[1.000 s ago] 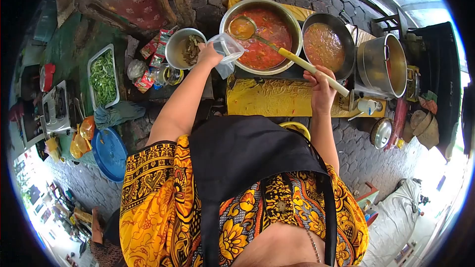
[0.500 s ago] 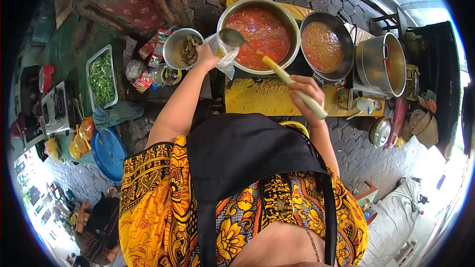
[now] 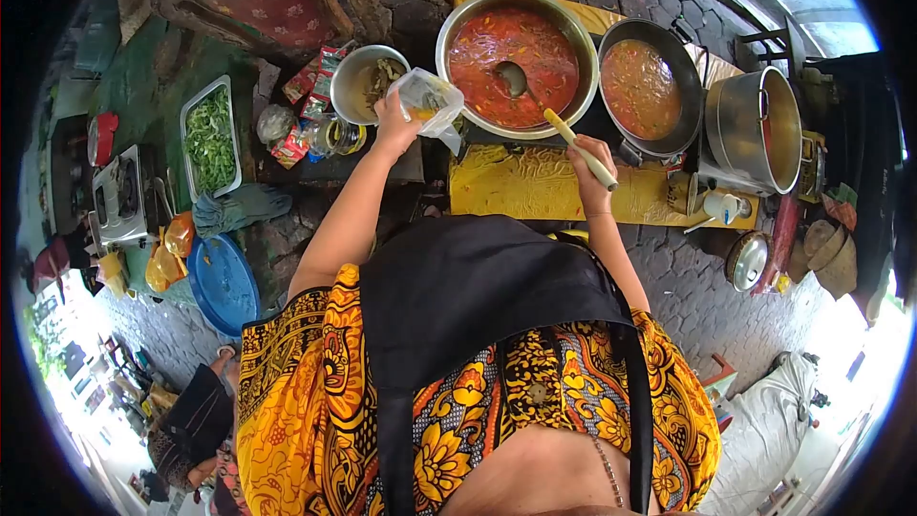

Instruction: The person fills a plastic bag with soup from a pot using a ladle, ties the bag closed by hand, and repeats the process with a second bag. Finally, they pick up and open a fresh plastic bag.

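Observation:
My right hand (image 3: 594,161) is closed around the pale handle of a ladle (image 3: 512,80), whose dark bowl rests on the red soupy stew (image 3: 549,57) inside a wide metal pot (image 3: 445,53). Above the gap left of that pot, my left hand (image 3: 393,126) grips a clear plastic bag (image 3: 432,103) with its mouth spread. Some food seems to lie inside the bag, but I cannot make out what. Just behind my left fingers stands a smaller metal pot (image 3: 341,86) with brownish pieces in it.
Right of the stew are a dark pan (image 3: 611,124) of orange-brown soup and a tall metal pot (image 3: 726,134). To the left lie a tray (image 3: 236,148) of chopped greens, a blue round tray (image 3: 224,291) and red packets (image 3: 304,84). A person (image 3: 196,411) is at lower left.
The ladle's bowl has gone from the bag's mouth rightward into the stew. My right hand has turned the handle, and the bag stays in my left hand, its mouth now uncovered.

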The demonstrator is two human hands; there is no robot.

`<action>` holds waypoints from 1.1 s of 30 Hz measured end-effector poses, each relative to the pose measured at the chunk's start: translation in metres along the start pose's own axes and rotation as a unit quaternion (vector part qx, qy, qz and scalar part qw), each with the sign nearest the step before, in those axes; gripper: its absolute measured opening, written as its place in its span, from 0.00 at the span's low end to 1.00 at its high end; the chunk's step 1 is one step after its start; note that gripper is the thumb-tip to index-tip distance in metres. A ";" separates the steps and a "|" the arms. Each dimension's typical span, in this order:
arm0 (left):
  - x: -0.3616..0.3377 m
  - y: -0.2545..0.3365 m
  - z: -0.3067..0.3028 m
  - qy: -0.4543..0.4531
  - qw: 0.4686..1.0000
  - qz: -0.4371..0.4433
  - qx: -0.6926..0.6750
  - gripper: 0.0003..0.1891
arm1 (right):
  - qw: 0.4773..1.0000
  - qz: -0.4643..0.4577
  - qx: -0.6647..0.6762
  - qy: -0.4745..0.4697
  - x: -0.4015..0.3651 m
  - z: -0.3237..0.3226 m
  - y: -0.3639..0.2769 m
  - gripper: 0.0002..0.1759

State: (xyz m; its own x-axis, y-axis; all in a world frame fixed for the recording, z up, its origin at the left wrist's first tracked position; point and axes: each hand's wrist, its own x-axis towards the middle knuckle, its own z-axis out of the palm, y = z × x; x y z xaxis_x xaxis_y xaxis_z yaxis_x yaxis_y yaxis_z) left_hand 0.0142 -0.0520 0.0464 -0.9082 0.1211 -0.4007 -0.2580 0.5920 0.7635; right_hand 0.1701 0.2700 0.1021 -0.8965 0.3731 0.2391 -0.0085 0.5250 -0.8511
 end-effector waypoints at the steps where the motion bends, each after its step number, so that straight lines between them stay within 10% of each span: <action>1: -0.003 0.000 -0.001 0.001 1.000 0.013 -0.001 0.43 | 1.000 0.001 0.002 0.001 -0.005 0.004 0.007 0.09; 6: -0.003 -0.018 -0.001 0.013 1.000 0.025 0.004 0.43 | 0.901 0.289 0.316 0.072 -0.019 0.017 0.029 0.10; 33: 0.040 0.008 0.044 -0.033 0.999 -0.024 0.029 0.45 | 0.874 0.190 0.435 0.105 0.008 -0.046 -0.070 0.10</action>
State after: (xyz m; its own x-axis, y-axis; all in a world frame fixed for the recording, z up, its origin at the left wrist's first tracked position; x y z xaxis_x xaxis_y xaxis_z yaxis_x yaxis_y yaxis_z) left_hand -0.0095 -0.0078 0.0142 -0.8705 0.1429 -0.4711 -0.2796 0.6441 0.7120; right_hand 0.1843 0.2714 0.1857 -0.8074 0.5744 -0.1346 -0.1444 -0.4136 -0.8989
